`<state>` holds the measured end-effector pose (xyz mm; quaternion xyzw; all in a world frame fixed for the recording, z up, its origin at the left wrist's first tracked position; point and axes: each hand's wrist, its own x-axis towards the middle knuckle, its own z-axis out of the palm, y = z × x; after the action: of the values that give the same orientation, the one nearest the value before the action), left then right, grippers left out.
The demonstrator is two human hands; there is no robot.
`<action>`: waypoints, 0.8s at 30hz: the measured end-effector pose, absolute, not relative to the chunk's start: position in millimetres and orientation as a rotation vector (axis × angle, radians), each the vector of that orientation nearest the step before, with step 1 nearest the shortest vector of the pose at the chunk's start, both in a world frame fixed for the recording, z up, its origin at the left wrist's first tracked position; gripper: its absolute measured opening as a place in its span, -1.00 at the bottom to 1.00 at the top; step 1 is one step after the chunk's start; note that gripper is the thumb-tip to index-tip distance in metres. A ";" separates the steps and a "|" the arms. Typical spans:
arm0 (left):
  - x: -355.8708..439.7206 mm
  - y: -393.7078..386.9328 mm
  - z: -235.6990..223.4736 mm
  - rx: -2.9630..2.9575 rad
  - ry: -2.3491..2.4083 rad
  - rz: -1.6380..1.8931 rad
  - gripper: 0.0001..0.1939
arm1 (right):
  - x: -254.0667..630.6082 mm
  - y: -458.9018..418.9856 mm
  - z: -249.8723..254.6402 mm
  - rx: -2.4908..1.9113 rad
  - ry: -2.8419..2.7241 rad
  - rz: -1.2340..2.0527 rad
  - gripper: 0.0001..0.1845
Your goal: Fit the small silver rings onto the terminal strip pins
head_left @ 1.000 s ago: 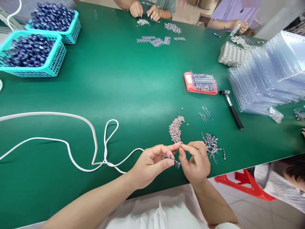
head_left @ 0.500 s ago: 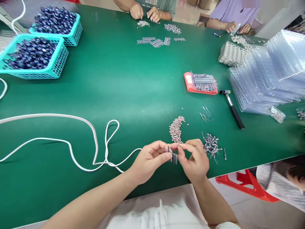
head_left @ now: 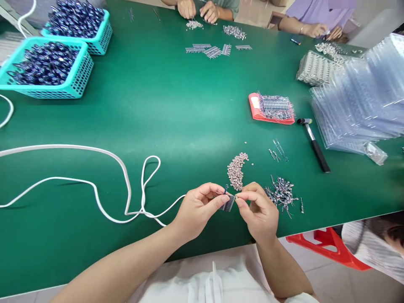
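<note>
My left hand [head_left: 197, 208] pinches a small grey comb-like strip of thin metal parts [head_left: 227, 204] between thumb and fingers. Close by its right end, my right hand [head_left: 260, 210] has thumb and forefinger pressed together on something tiny, too small to name. Just beyond the hands lies a curved heap of small, round, pinkish-beige pieces [head_left: 236, 170]. To the right of my right hand is a loose pile of small twisted metal parts [head_left: 282, 191].
Blue-green baskets [head_left: 75, 82] of dark glossy pieces stand at the far left. A white cable [head_left: 126, 185] loops across the left. Rightward lie a hammer [head_left: 314, 145], a red-wrapped bundle [head_left: 273, 108] and stacked clear plastic trays [head_left: 356, 101]. Two people work at the far edge.
The view has shifted slightly. The strip in my left hand has turned, showing more of its face, and my right fingertips have moved a little down beside its end.
</note>
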<state>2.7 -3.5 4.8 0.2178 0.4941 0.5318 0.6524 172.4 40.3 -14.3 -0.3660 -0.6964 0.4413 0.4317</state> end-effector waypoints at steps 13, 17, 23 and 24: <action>4.3 -5.5 2.4 0.588 1.130 1.215 -0.87 | 173.6 39.2 -14.5 -0.928 -1.746 1.109 -0.79; 2.8 -5.9 1.5 0.703 1.174 1.201 -0.88 | 174.7 40.0 -15.1 -0.924 -1.759 1.116 -0.80; -0.9 -5.2 6.5 0.874 1.190 1.153 -0.89 | 179.1 43.2 -15.2 -0.915 -1.787 1.257 -0.86; -1.4 -4.8 8.3 0.898 1.199 1.136 -0.89 | 179.9 43.9 -15.0 -0.906 -1.786 1.293 -0.87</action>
<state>-1.4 -4.8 8.3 0.3859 0.5149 0.4879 0.5898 179.9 43.9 -15.0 -0.3531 -0.6960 0.5041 0.3698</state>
